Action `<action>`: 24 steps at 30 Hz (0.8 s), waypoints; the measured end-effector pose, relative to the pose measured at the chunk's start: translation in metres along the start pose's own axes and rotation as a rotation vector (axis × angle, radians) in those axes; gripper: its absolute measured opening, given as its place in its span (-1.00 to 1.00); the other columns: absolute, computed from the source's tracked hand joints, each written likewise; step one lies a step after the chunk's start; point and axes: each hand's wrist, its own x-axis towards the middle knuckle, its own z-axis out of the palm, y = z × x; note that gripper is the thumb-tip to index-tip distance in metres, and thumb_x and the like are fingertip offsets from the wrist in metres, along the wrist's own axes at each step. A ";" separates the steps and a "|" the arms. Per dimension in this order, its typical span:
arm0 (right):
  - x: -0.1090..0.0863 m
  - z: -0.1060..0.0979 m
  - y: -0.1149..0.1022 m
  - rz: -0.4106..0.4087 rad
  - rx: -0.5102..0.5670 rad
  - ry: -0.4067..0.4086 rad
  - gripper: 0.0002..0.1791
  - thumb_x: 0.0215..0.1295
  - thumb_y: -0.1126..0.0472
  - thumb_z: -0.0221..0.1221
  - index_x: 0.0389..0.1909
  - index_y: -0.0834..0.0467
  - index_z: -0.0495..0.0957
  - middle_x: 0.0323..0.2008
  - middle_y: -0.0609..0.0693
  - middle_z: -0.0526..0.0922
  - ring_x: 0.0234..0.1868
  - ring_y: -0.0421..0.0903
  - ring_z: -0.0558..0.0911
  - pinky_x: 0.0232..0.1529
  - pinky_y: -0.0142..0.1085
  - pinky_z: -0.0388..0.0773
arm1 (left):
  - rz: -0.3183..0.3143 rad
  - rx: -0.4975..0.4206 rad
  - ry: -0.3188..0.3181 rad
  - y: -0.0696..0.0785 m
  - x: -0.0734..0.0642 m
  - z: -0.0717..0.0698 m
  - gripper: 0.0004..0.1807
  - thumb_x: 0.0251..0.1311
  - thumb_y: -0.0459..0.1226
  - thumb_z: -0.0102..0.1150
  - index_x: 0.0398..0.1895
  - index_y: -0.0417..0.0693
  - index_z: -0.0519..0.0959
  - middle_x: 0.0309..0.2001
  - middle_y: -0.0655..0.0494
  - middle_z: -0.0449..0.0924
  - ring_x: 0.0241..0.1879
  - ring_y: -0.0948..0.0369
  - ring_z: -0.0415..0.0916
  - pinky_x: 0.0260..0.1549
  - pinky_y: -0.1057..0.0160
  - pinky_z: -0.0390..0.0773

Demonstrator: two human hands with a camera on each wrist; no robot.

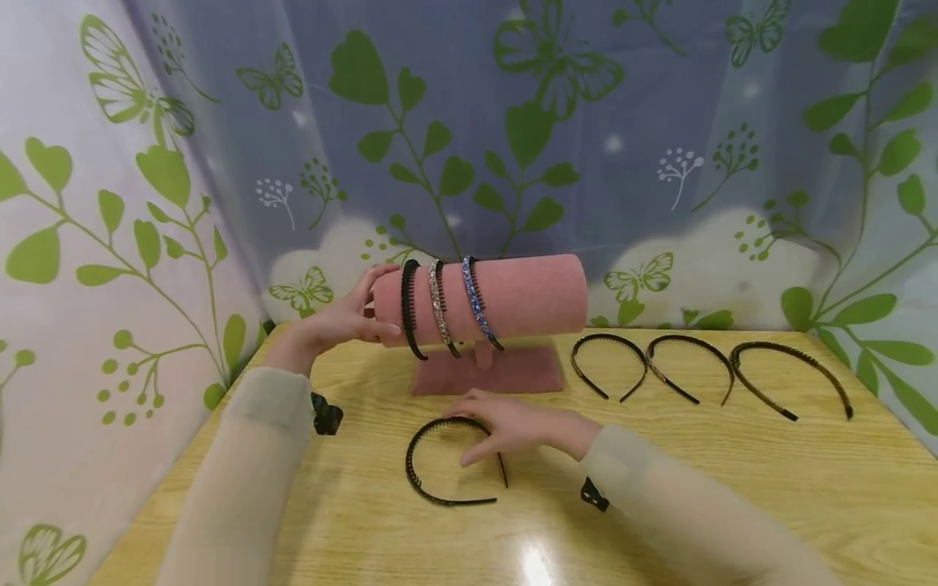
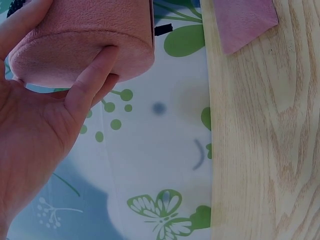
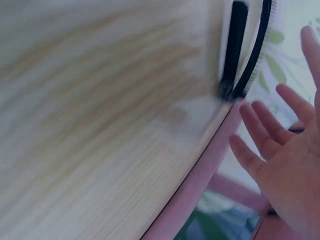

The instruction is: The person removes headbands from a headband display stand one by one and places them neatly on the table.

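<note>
A pink plush headband display stand (image 1: 538,293) stands upright near the back of the table. Round its roll sit a black headband (image 1: 408,313), a silver glittery headband (image 1: 439,305) and a blue glittery headband (image 1: 478,301). My left hand (image 1: 352,313) holds the roll's left end, its thumb and fingers spread about the end; the left wrist view shows fingertips against the end face (image 2: 65,57). Lower down, a black toothed headband (image 1: 412,468) lies on the table. Over its right part hovers my right hand (image 1: 513,423), fingers loosely spread with nothing between them.
Three dark headbands, a left one (image 1: 608,336), a middle one (image 1: 689,338) and a right one (image 1: 791,350), lie in a row on the wooden table (image 1: 733,488) right of the stand. A patterned curtain (image 1: 454,98) hangs behind the table and along its left.
</note>
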 end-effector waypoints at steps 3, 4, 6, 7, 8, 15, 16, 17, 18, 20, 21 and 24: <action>-0.011 -0.006 0.013 -0.014 0.049 0.005 -0.36 0.27 0.02 0.30 0.34 0.09 0.38 0.13 0.00 0.43 0.14 -0.05 0.47 0.16 -0.14 0.38 | 0.001 0.000 -0.005 0.000 0.000 0.001 0.05 0.24 -0.34 0.27 0.53 0.35 -0.26 0.46 -0.11 -0.10 0.34 -0.16 0.12 -0.02 -0.06 0.48; -0.014 -0.007 0.017 -0.031 0.042 0.014 -0.40 0.27 0.07 0.30 0.31 0.11 0.41 0.09 0.00 0.47 0.09 -0.05 0.50 0.15 -0.15 0.38 | -0.001 -0.001 -0.003 0.000 0.000 0.001 0.06 0.23 -0.35 0.28 0.53 0.35 -0.26 0.46 -0.11 -0.10 0.34 -0.16 0.12 -0.02 -0.06 0.48; -0.018 -0.008 0.024 -0.057 0.012 0.026 -0.47 0.28 0.18 0.30 0.26 0.14 0.46 0.04 -0.01 0.51 0.02 -0.08 0.53 0.11 -0.19 0.41 | 0.003 -0.001 -0.006 0.001 0.000 0.001 0.06 0.23 -0.35 0.27 0.54 0.31 -0.27 0.46 -0.13 -0.11 0.34 -0.18 0.11 -0.02 -0.07 0.47; -0.020 -0.009 0.026 -0.068 0.001 0.028 -0.50 0.28 0.23 0.30 0.24 0.14 0.48 0.03 -0.01 0.52 -0.01 -0.10 0.53 0.09 -0.22 0.42 | 0.004 -0.002 -0.007 0.001 0.000 0.001 0.06 0.23 -0.35 0.27 0.54 0.32 -0.27 0.46 -0.13 -0.11 0.34 -0.18 0.11 -0.02 -0.08 0.47; -0.021 -0.009 0.027 -0.077 -0.009 0.027 -0.52 0.27 0.28 0.29 0.22 0.15 0.50 0.02 -0.02 0.52 -0.04 -0.12 0.53 0.07 -0.25 0.43 | 0.003 -0.004 -0.006 0.001 0.000 0.000 0.06 0.23 -0.35 0.27 0.53 0.32 -0.27 0.46 -0.13 -0.11 0.34 -0.18 0.11 -0.01 -0.08 0.47; -0.019 -0.005 0.027 -0.083 -0.035 -0.002 -0.60 0.25 0.41 0.25 0.12 0.14 0.58 -0.07 -0.04 0.47 -0.15 -0.17 0.50 -0.08 -0.34 0.46 | 0.010 -0.013 -0.002 -0.001 0.001 0.000 0.05 0.23 -0.37 0.28 0.53 0.35 -0.24 0.45 -0.11 -0.07 0.33 -0.15 0.14 -0.05 -0.04 0.50; -0.018 -0.005 0.027 -0.084 -0.038 -0.001 -0.61 0.25 0.41 0.25 0.10 0.14 0.59 -0.08 -0.04 0.47 -0.16 -0.16 0.50 -0.10 -0.34 0.46 | 0.014 -0.016 -0.005 -0.002 0.001 0.000 0.05 0.23 -0.38 0.27 0.53 0.33 -0.25 0.45 -0.12 -0.08 0.33 -0.16 0.14 -0.05 -0.04 0.50; -0.017 -0.004 0.027 -0.080 -0.034 -0.001 -0.63 0.25 0.41 0.25 0.07 0.13 0.61 -0.10 -0.05 0.48 -0.16 -0.17 0.50 -0.10 -0.35 0.46 | 0.013 -0.017 -0.003 -0.002 0.001 0.001 0.05 0.23 -0.38 0.27 0.53 0.33 -0.25 0.45 -0.12 -0.07 0.33 -0.15 0.15 -0.05 -0.04 0.50; -0.016 -0.004 0.027 -0.076 -0.030 -0.001 -0.65 0.25 0.40 0.26 0.05 0.13 0.62 -0.11 -0.07 0.48 -0.17 -0.17 0.50 -0.11 -0.35 0.46 | 0.015 -0.017 -0.005 -0.002 0.001 0.001 0.05 0.23 -0.38 0.27 0.54 0.31 -0.25 0.45 -0.12 -0.07 0.33 -0.15 0.15 -0.05 -0.04 0.50; -0.014 -0.003 0.027 -0.073 -0.018 -0.002 -0.70 0.25 0.39 0.27 -0.01 0.13 0.64 -0.14 -0.09 0.50 -0.18 -0.19 0.50 -0.12 -0.36 0.46 | 0.014 -0.016 -0.005 -0.001 0.001 0.001 0.05 0.23 -0.38 0.26 0.54 0.30 -0.25 0.45 -0.12 -0.07 0.33 -0.16 0.15 -0.05 -0.05 0.50; -0.013 -0.002 0.027 -0.070 -0.012 -0.003 -0.73 0.25 0.37 0.28 -0.04 0.13 0.64 -0.15 -0.11 0.51 -0.18 -0.21 0.50 -0.12 -0.37 0.45 | 0.014 -0.015 -0.005 -0.001 0.001 0.000 0.05 0.23 -0.38 0.26 0.54 0.30 -0.25 0.45 -0.13 -0.07 0.33 -0.16 0.15 -0.05 -0.05 0.50; -0.010 0.000 0.026 -0.071 -0.001 -0.005 -0.80 0.25 0.33 0.30 -0.11 0.12 0.65 -0.18 -0.14 0.53 -0.19 -0.25 0.49 -0.11 -0.38 0.45 | 0.013 -0.008 -0.004 0.000 0.001 0.000 0.04 0.24 -0.37 0.26 0.54 0.32 -0.24 0.45 -0.12 -0.07 0.34 -0.16 0.14 -0.05 -0.06 0.49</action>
